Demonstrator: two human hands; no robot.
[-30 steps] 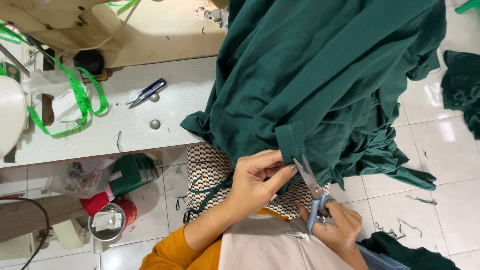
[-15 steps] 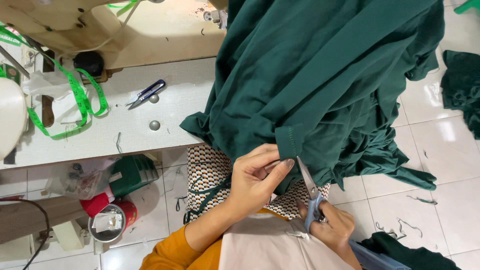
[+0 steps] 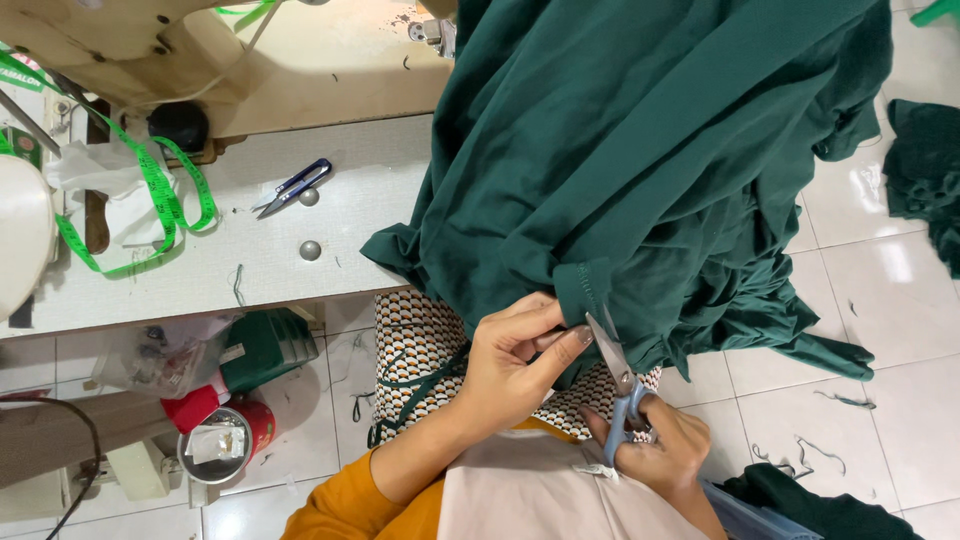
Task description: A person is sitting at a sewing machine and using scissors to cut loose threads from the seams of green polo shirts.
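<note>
Here, one large dark green garment [image 3: 650, 150] is draping over the right edge of the sewing bench [image 3: 200, 270] and hanging down toward the tiled floor [image 3: 890, 300]. The left hand [image 3: 515, 365] is pinching the garment's folded hem between thumb and fingertips, closed on the cloth. The right hand [image 3: 655, 455] is gripping one pair of blue-handled scissors [image 3: 618, 385], fingers through the loops, with the blades pointing up and touching the hem just beside the left thumb.

On the bench, one pair of blue thread snips [image 3: 292, 188] is lying near the middle, one green measuring tape [image 3: 150, 200] is looping by the left edge, and two round metal studs [image 3: 311, 250] are sitting near the front edge. Below the bench, one red round tin [image 3: 235, 440] with a white label is standing open on the floor, beside one green folded package [image 3: 265, 345]. Two further green cloth pieces [image 3: 925, 165] are lying on the floor at the right.
</note>
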